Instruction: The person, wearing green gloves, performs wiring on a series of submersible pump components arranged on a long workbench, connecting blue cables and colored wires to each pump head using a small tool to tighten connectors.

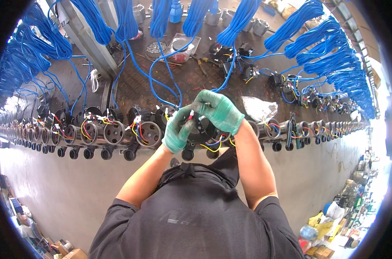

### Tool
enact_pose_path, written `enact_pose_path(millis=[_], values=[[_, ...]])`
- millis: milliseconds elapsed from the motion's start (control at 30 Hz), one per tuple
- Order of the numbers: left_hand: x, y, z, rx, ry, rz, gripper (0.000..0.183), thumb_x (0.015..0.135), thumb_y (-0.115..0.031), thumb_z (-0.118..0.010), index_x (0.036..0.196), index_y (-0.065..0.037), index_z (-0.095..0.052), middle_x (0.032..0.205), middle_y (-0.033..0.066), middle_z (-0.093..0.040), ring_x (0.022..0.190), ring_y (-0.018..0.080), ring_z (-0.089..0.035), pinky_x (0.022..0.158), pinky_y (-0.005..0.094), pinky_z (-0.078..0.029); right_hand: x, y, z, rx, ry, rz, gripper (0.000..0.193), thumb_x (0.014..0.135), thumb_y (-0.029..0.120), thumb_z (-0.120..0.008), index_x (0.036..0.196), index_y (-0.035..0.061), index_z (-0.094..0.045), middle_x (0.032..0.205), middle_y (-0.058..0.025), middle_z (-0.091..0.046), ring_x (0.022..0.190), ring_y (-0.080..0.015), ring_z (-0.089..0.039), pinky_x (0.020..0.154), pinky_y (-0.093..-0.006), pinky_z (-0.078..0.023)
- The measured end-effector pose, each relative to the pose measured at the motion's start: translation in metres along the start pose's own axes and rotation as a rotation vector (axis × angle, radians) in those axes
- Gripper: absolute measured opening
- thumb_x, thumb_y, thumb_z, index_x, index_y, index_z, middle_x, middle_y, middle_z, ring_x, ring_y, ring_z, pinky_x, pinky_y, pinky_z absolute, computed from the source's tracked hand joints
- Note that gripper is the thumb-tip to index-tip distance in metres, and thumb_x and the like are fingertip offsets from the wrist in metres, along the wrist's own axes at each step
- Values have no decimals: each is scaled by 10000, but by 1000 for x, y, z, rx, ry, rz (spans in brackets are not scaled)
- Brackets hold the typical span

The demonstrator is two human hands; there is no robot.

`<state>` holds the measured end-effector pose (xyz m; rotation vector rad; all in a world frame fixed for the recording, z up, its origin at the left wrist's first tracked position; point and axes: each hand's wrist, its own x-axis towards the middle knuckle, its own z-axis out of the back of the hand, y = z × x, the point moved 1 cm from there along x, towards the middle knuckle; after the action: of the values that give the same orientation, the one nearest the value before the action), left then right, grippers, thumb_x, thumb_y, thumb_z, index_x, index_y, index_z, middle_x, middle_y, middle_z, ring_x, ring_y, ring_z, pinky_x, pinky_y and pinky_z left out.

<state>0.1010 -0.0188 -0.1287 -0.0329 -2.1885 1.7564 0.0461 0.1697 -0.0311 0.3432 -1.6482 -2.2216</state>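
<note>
Left hand [177,133] touches black housing [202,134] (shirt [196,231] faintly lettered)

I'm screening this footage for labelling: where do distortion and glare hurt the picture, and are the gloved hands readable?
Head view: fisheye curvature bows the long row of dark round housings; head view: white glare washes out the far right rim, beside the hanging blue cable coils; head view: the green-gloved left hand and green-gloved right hand read clearly, though their exact grip is hard to tell.
</note>
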Motion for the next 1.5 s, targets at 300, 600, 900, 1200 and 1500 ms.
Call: enact_pose_path(millis=[300,600,900,1200,1500], values=[[6,-4,-1,6,-40,-89,522,1115,-375,-693,1473,3,-652,1381,82,-739,1285,164,-647,1149,356,-477,26,7,24,636,-679,-7,159,1140,156,-611,1271,71,-644,1023,-39,-677,888,-170,-709,871,-344,-619],[6,-1,3,-56,-66,4,564,1106,-433,-685,1489,-21,-648,1398,79,-723,1300,168,-629,1162,373,-469,-12,8,17,-266,-38,23,226,1053,170,-796,1198,3,-753,1157,-57,-763,970,-128,-687,889,-308,-570],[15,-7,10,-24,18,16,536,1090,-329,-714,1527,-34,-617,1462,102,-694,1276,190,-672,1093,391,-545,-23,17,14,161,-158,-257,136,1075,152,-762,1128,32,-728,927,47,-686,838,-38,-604,726,-242,-517],[30,-64,0,669,-89,-32,508,951,-43,-811,1441,-104,-689,1090,82,-765,923,174,-724,791,331,-600,-26,-1,5,-74,-263,33,96,1023,53,-778,1099,31,-723,896,-20,-700,770,-71,-626,736,-279,-558],[23,-38,-19,-72,-26,390,307,1124,-138,-657,1414,-45,-700,1113,29,-774,969,101,-709,860,293,-593,-31,5,-11,-359,-320,334,114,958,-8,-797,1065,4,-761,995,-122,-769,846,-219,-754,782,-342,-593]])
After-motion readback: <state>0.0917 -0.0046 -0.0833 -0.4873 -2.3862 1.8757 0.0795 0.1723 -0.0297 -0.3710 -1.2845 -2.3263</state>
